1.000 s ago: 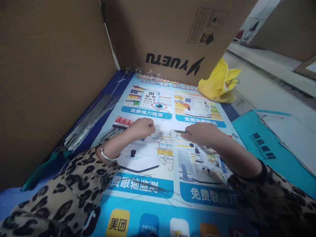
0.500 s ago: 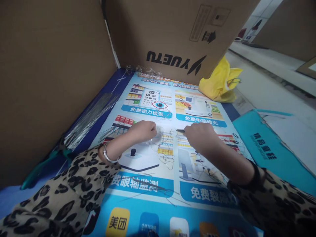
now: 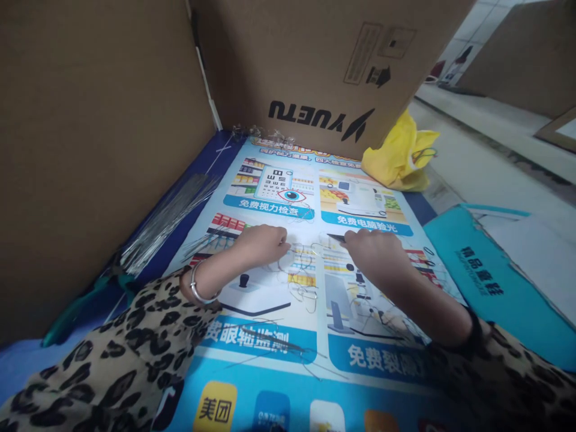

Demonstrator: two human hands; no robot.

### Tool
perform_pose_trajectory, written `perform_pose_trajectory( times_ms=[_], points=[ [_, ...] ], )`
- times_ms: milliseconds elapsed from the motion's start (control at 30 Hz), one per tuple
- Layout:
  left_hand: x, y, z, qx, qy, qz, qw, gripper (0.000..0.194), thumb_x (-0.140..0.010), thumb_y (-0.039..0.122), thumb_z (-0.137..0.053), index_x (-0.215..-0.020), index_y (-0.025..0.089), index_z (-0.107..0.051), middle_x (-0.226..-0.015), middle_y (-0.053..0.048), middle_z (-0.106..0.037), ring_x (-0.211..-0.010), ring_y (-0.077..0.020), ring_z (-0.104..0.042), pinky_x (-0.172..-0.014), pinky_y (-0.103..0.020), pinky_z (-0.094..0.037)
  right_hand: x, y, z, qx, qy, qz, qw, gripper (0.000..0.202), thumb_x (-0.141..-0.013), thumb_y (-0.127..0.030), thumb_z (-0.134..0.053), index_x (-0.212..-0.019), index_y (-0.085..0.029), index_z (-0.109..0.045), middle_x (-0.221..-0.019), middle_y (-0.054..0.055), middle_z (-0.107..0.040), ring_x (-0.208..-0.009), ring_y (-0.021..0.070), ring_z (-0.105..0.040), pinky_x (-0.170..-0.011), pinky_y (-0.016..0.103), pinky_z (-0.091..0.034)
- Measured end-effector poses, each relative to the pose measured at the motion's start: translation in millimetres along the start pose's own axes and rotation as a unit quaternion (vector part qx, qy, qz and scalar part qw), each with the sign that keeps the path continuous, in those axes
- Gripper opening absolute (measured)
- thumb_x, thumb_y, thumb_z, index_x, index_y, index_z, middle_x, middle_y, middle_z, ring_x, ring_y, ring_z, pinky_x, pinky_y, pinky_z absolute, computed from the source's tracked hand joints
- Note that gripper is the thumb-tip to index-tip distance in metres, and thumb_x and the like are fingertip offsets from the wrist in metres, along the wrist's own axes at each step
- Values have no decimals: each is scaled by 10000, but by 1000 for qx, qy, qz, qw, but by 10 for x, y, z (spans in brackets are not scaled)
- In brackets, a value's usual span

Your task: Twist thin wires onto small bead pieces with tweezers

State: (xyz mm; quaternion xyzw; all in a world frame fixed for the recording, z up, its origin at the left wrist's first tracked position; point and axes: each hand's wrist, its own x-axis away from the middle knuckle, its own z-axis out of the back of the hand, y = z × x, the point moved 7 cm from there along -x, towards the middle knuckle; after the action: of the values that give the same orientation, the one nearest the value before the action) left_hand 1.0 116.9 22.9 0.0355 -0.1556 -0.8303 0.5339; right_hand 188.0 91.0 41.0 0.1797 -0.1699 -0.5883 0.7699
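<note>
My left hand [image 3: 265, 245] is closed in a pinch over the middle of the printed poster [image 3: 315, 372]. A thin wire [image 3: 294, 245] seems to come from its fingertips, though its outline is faint. Opposite it, my right hand [image 3: 373, 252] is wrapped round a dark tool [image 3: 335, 237]; only the narrow pointed tip shows, aimed toward the left hand. The two hands are apart. Below and between them lie bent wire pieces [image 3: 308, 297], and straight loose wires [image 3: 274, 342] lie nearer to me.
Cardboard walls [image 3: 324, 66] rise at the left and back. A bundle of straight wires [image 3: 166, 222] and green-handled pliers [image 3: 74, 312] lie at the left. Small wire shapes [image 3: 265, 133] sit at the back. A yellow bag [image 3: 396, 156] and a turquoise box [image 3: 477, 258] stand right.
My right hand has shifted slightly right, and its tool tip now slants more. The left hand has turned a little, with its thumb showing. The whole view has dipped slightly.
</note>
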Motion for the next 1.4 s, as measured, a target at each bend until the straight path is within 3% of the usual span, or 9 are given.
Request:
perform_pose_trajectory(
  times_ms=[133,200,333,500,733,833,1000,1233,1400],
  points=[
    [34,79,185,119,111,-20,987,272,-817,419,-466,-828,188,-608,-879,-64,-645,-763,-189,-571,-597,-275,-362,59,3,117,26,74,-14,997,262,-901,-258,-322,-874,-136,-552,-741,131,-594,-679,278,-596,-529,300,-278],
    [27,117,133,244,81,-13,966,308,-822,455,-468,-778,182,-604,-752,-33,-635,-671,-149,-565,-578,-253,-374,87,-43,181,28,100,-15,994,258,-905,-258,-318,-860,-143,-545,-733,122,-590,-676,272,-589,-532,297,-254],
    [4,201,-80,452,-5,33,891,331,-798,471,-514,-707,161,-588,-512,21,-541,-446,-81,-471,-471,-208,-348,117,-159,252,14,124,-12,992,250,-907,-247,-318,-843,-159,-544,-719,105,-585,-659,248,-572,-540,291,-221],
    [-8,242,-188,532,-20,55,845,230,-781,323,-567,-639,142,-575,-449,38,-509,-381,-45,-412,-423,-178,-313,118,-234,250,-15,124,-13,992,254,-908,-250,-321,-847,-167,-553,-741,105,-593,-674,232,-559,-556,288,-226],
    [-4,208,-110,602,11,22,798,203,-773,325,-589,-716,130,-579,-698,-23,-639,-428,-28,-447,-411,-170,-304,70,-91,159,-184,66,-64,979,356,-908,-434,-318,-865,-189,-573,-800,75,-637,-691,199,-576,-532,270,-264],
    [-1,220,-81,621,4,6,784,198,-778,318,-593,-724,128,-572,-678,-13,-627,-436,-23,-438,-417,-165,-296,56,-19,98,-354,44,-83,931,320,-872,-454,-380,-846,-209,-585,-744,30,-647,-656,163,-572,-546,255,-329],
    [0,257,-69,618,6,-20,786,181,-792,312,-585,-764,134,-572,-693,-8,-632,-442,-22,-447,-441,-169,-316,33,-45,-48,-580,31,-108,807,261,-769,-425,-527,-892,-214,-620,-760,8,-641,-649,135,-562,-591,250,-412],
    [32,309,-66,635,8,-9,773,184,-772,313,-599,-767,130,-574,-711,-5,-628,-436,-24,-454,-436,-175,-322,-8,-356,-204,-733,-30,-67,676,502,-639,-446,-682,-1041,-164,-575,-619,-51,-496,-530,91,-437,-507,241,-358],
    [69,363,-72,662,-5,-12,749,188,-769,317,-609,-752,133,-571,-693,-4,-624,-445,-26,-453,-442,-177,-324,18,-484,-166,-826,-35,-69,559,513,-582,-404,-741,-997,-153,-575,-619,-66,-469,-561,81,-428,-552,243,-359]
  ],
)
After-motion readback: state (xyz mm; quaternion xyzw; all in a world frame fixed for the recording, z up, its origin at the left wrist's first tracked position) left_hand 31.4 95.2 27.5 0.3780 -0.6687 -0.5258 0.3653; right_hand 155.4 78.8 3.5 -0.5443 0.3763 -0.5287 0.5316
